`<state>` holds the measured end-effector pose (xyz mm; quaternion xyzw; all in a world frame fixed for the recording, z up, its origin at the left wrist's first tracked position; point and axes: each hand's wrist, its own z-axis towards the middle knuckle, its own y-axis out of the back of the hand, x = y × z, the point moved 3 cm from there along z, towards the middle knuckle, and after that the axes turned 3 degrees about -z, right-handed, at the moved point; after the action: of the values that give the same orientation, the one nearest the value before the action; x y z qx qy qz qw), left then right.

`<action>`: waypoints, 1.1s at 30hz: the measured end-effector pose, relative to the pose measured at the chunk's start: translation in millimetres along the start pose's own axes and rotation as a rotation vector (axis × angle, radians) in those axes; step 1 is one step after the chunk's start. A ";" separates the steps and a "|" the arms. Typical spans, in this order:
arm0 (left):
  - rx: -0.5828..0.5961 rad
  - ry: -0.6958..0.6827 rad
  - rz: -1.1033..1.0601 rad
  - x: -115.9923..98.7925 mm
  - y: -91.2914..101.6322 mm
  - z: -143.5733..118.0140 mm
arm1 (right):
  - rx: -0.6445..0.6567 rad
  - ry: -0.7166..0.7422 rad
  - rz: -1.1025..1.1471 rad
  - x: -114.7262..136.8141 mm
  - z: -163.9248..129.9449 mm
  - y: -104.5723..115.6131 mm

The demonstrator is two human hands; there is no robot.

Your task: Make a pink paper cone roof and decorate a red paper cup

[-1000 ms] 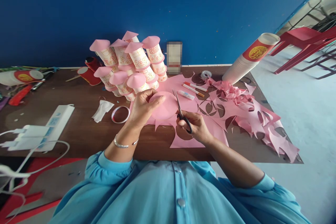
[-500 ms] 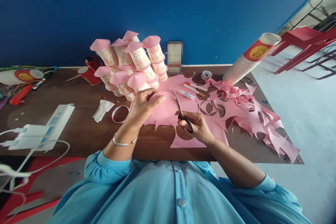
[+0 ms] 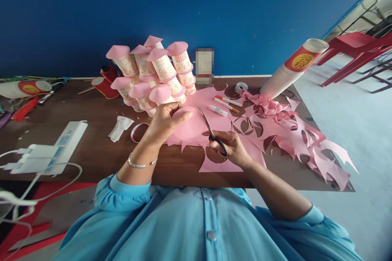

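Between thumb and fingers, my left hand [image 3: 170, 120] pinches the left edge of a round pink paper disc [image 3: 190, 124], held above the table. My right hand [image 3: 228, 147] grips black-handled scissors [image 3: 211, 130]; their blades look closed or nearly so and point up and left beside the disc's right edge. Under both hands lies a larger pink paper sheet [image 3: 226, 165] with a rounded cut-out. Paper cup towers [image 3: 163, 69] with pink cone tops stand just beyond my left hand. A glue stick [image 3: 218, 110] and two markers [image 3: 228, 102] rest on the pink paper.
Pink paper scraps [image 3: 294, 130] cover the table's right side, near a leaning stack of paper cups [image 3: 290, 69]. At left are a power strip [image 3: 65, 144] with cables, a crumpled tissue [image 3: 120, 127] and a tape roll [image 3: 139, 131]. A blue wall [image 3: 196, 12] rises behind.
My left hand and the disc have shifted slightly left. The scissors have moved a little away from the disc's edge. A pink scrap at the far right now sticks out past the table edge.
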<state>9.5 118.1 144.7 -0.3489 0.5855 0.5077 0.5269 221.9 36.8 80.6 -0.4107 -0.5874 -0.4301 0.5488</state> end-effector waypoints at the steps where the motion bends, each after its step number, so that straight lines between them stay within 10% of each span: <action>1: 0.004 0.001 -0.001 -0.6 0.3 0.1 | 0.004 0.000 -0.002 0.5 0.0 0.2; 33: 0.107 0.001 0.074 0.0 13.9 2.7 | 0.128 -0.071 0.146 -6.8 -1.7 2.7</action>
<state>-2.9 124.1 148.0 -0.2987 0.6246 0.4946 0.5253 225.3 35.8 74.0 -0.4317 -0.6013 -0.3358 0.5825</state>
